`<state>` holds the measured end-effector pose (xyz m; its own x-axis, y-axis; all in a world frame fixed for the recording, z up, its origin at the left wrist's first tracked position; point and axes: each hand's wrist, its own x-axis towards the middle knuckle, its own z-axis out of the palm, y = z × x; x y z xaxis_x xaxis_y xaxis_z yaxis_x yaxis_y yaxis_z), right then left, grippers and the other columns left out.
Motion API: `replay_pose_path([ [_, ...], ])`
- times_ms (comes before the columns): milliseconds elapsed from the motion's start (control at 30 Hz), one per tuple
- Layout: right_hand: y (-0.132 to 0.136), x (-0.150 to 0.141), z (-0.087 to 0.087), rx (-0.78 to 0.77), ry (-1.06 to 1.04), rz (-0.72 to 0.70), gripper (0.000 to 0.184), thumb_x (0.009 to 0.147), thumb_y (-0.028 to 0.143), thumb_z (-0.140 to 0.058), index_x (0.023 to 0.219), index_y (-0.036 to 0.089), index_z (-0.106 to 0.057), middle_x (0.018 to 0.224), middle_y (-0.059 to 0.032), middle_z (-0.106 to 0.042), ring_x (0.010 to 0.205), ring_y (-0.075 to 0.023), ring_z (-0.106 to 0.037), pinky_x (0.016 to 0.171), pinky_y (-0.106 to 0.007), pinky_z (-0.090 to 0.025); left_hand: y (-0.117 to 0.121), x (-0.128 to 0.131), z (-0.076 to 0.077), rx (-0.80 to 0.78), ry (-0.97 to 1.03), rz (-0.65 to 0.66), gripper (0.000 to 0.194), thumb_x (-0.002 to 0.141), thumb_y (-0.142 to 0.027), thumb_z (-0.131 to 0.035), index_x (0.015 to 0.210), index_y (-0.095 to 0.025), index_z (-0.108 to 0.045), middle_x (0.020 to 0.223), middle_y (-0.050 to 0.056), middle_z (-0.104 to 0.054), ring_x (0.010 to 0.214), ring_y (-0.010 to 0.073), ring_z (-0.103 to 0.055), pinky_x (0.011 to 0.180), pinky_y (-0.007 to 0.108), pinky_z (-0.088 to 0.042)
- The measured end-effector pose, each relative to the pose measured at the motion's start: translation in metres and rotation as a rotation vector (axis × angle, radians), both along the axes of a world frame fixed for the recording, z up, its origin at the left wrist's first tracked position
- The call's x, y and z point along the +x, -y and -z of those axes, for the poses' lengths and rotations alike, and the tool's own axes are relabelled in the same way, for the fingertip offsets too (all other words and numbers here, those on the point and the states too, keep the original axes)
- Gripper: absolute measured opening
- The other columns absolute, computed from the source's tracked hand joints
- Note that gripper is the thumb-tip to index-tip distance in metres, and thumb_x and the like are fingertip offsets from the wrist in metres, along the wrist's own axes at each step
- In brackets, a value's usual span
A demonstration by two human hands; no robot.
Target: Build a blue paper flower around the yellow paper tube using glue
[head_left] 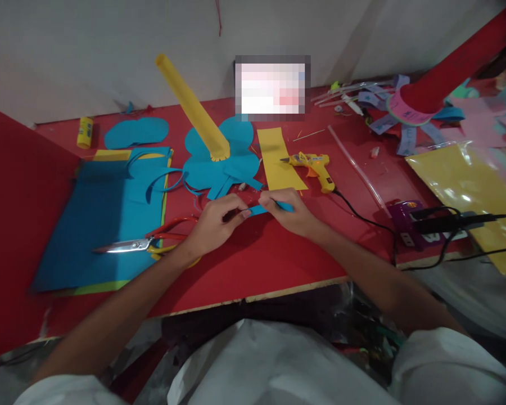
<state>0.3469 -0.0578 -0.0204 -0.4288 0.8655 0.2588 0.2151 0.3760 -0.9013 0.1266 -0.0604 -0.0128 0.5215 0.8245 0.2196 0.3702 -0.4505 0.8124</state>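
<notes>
Between my two hands stretches a blue paper strip (259, 210), low over the front of the red table. Thumb and fingers of my left hand (217, 222) pinch its left end. My right hand (289, 209) is closed on the right part, and a bit of blue sticks out past its fingers. Just beyond my hands lies a blue paper shape with rounded lobes (240, 163), with several blue strips at its near edge. A yellow paper tube (189, 104) stands tilted on it. Left of my left hand, scissors (126, 246) with red and yellow handles rest on blue sheets (96, 208).
A yellow glue gun (314, 164) lies on a yellow paper piece (276, 160), its cord running to a purple power box (409, 225). At the back left are a glue stick (85, 133) and a blue cutout (137, 132). A red tube (459, 67) leans at right.
</notes>
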Motion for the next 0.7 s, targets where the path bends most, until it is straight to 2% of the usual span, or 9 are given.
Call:
replay_pose_path([
  [167,-0.002,0.002,0.003,0.035,0.03,0.037,0.062,0.104,0.074,-0.037,0.069,0.024,-0.028,0.065,0.0037,-0.026,0.059,-0.0117,-0.028,0.059,-0.031,-0.023,0.001,-0.001,0.002,0.019,0.013,-0.044,0.036,0.105,-0.045,-0.059,0.081,-0.019,-0.062,0.077,0.001,-0.062,0.073,0.0152,-0.055,0.069,0.029,-0.04],
  [433,-0.006,0.012,0.001,0.111,0.089,0.165,0.063,0.105,0.075,-0.031,0.069,0.023,-0.037,0.062,0.0031,-0.033,0.058,-0.0129,-0.032,0.058,-0.032,-0.025,0.003,0.0,0.0,0.052,0.022,-0.039,0.032,0.106,-0.038,-0.059,0.08,-0.019,-0.061,0.075,0.0,-0.059,0.07,0.0146,-0.052,0.067,0.029,-0.038],
  [600,-0.005,0.011,0.001,0.089,0.065,0.204,0.067,0.102,0.079,-0.033,0.067,0.023,-0.04,0.061,0.0028,-0.033,0.057,-0.0131,-0.034,0.058,-0.032,-0.026,0.004,0.001,-0.001,0.048,0.025,-0.053,0.035,0.106,-0.042,-0.057,0.08,-0.02,-0.06,0.074,0.0,-0.059,0.071,0.0153,-0.053,0.067,0.03,-0.039],
  [700,-0.008,0.014,0.004,0.009,0.0,0.245,0.07,0.101,0.082,-0.032,0.064,0.023,-0.043,0.058,0.0023,-0.036,0.055,-0.0131,-0.035,0.054,-0.032,-0.025,0.005,0.0,-0.002,0.047,0.056,-0.088,0.036,0.105,-0.044,-0.058,0.079,-0.02,-0.06,0.074,0.001,-0.058,0.07,0.0153,-0.052,0.067,0.03,-0.039],
])
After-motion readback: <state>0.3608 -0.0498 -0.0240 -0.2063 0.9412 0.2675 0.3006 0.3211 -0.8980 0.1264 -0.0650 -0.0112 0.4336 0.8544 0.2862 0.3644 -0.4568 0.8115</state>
